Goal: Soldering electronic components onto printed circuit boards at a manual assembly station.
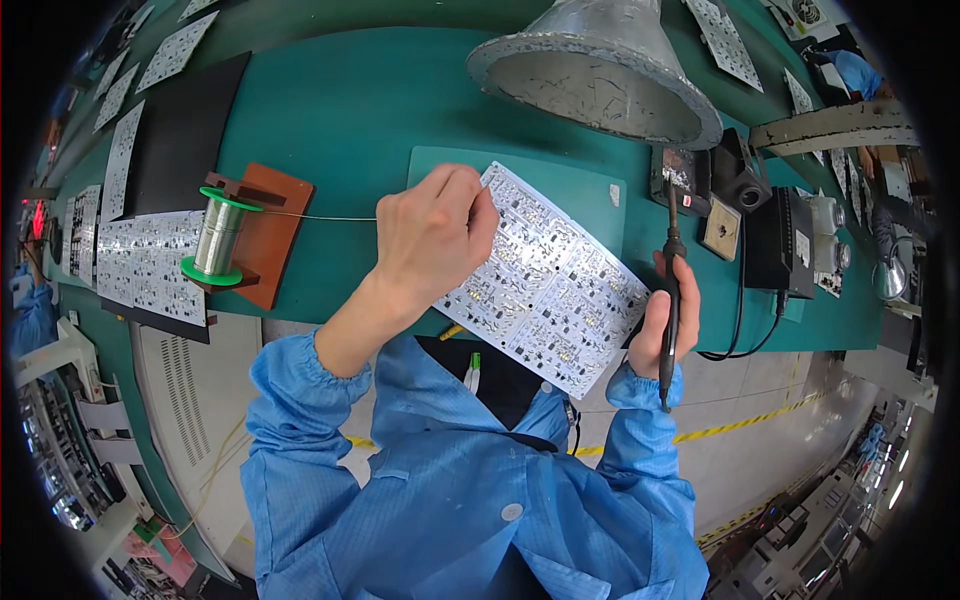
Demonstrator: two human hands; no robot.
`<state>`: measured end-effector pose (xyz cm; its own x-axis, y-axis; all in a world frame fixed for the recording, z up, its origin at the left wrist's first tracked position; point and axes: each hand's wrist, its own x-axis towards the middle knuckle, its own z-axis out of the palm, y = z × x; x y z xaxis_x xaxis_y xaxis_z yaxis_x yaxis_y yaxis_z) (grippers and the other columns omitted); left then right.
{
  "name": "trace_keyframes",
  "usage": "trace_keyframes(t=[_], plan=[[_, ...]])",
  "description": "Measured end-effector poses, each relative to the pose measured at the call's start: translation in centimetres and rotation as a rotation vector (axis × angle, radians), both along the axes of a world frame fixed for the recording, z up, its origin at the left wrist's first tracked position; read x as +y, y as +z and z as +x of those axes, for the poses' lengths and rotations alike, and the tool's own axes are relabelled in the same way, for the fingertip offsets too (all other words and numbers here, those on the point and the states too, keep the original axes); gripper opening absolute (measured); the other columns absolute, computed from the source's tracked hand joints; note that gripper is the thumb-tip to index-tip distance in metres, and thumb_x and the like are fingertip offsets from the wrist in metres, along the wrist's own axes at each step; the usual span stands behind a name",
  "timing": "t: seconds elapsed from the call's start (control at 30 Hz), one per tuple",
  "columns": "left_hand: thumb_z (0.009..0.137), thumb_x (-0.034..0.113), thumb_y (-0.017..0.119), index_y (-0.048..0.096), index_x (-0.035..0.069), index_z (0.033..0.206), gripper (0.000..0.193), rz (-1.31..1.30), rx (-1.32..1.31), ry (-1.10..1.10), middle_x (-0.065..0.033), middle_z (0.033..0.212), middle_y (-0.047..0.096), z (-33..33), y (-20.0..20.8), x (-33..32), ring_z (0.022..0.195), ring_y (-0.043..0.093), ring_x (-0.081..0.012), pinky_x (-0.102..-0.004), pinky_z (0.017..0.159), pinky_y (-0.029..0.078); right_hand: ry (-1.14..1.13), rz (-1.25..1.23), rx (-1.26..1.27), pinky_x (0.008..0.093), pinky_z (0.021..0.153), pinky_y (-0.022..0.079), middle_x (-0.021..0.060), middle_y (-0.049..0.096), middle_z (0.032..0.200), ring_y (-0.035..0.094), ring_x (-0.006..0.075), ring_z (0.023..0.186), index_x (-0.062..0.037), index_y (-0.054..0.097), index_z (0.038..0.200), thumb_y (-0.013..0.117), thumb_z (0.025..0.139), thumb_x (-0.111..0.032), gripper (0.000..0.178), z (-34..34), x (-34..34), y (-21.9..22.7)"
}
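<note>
A white circuit board (pixel 545 280) lies tilted across the bench's near edge, over a light green mat (pixel 590 200). My left hand (pixel 435 225) is closed above its upper left edge. Solder wire (pixel 335 217) runs into that hand from a green-flanged spool (pixel 217 240) on a brown stand (pixel 280 250); the fingertips are partly hidden. At the board's right corner, my right hand (pixel 668 315) is wrapped round a black soldering iron (pixel 672 290). The iron points up and away, its tip close to a dark metal box (pixel 680 172) with bright residue on it.
A large metal fume hood (pixel 600 75) hangs over the far side. To the right stand a sponge tray (pixel 722 228) and a black soldering station (pixel 780 245) with its cable. More circuit boards (pixel 150 265) lie on black sheets at the left. Further boards line the back.
</note>
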<state>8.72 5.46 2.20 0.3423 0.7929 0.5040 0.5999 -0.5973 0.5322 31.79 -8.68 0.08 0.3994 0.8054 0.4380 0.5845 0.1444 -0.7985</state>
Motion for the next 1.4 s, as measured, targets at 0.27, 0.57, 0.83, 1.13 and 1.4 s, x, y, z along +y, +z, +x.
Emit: trace_keyframes(t=[0.27, 0.57, 0.83, 1.13, 1.4], plan=[[0.076, 0.002, 0.065, 0.057, 0.005, 0.075, 0.008, 0.024, 0.037, 0.006, -0.0063, 0.077, 0.063, 0.3, 0.0, 0.1, 0.054, 0.058, -0.0221, -0.0295, 0.046, 0.044, 0.009, -0.006, -0.025, 0.0391, 0.098, 0.04, 0.0249, 0.057, 0.118, 0.056, 0.0306, 0.112, 0.0078, 0.047, 0.126, 0.048, 0.092, -0.02, 0.044, 0.2, -0.1, 0.0], [0.084, 0.007, 0.059, 0.061, 0.003, 0.085, 0.005, 0.068, -0.071, 0.054, -0.0118, 0.076, 0.061, -0.9, 0.3, 1.6, 0.061, 0.061, -0.0316, -0.0378, 0.053, 0.048, -0.011, 0.006, -0.026, 0.0384, 0.096, 0.042, 0.0241, 0.058, 0.117, 0.057, 0.0293, 0.109, 0.0069, 0.047, 0.126, 0.049, 0.092, -0.02, 0.043, 0.0, -0.2, -0.2], [0.082, 0.007, 0.058, 0.063, 0.001, 0.089, 0.011, -0.274, -0.059, 0.085, -0.0148, 0.085, 0.064, -4.7, 0.5, 1.6, 0.071, 0.063, -0.0301, -0.0367, 0.062, 0.05, -0.155, 0.06, -0.03, 0.0271, 0.076, 0.045, 0.0179, 0.059, 0.116, 0.054, 0.0142, 0.08, 0.0026, 0.049, 0.125, 0.055, 0.089, -0.009, 0.038, -0.4, -2.3, -0.9], [0.074, 0.027, 0.072, 0.065, -0.004, 0.082, 0.032, -0.254, 0.099, -0.059, -0.0204, 0.124, 0.048, -3.1, 0.8, -2.0, 0.117, 0.041, -0.0382, -0.043, 0.092, 0.039, -0.188, -0.09, 0.02, 0.026, 0.071, 0.05, 0.0177, 0.059, 0.118, 0.06, 0.0135, 0.077, -0.0015, 0.048, 0.126, 0.068, 0.074, 0.005, 0.056, -2.8, -4.5, 0.4], [0.067, 0.005, 0.076, 0.06, -0.004, 0.09, 0.029, -0.147, -0.251, -0.091, -0.0215, 0.121, 0.048, -3.6, 4.9, -5.2, 0.102, 0.056, -0.0339, -0.0413, 0.083, 0.047, -0.242, 0.293, -0.061, 0.0333, 0.076, 0.055, 0.026, 0.048, 0.127, 0.058, 0.0294, 0.106, -0.0042, 0.04, 0.131, 0.066, 0.071, 0.014, 0.068, -3.2, -4.5, 4.0]])
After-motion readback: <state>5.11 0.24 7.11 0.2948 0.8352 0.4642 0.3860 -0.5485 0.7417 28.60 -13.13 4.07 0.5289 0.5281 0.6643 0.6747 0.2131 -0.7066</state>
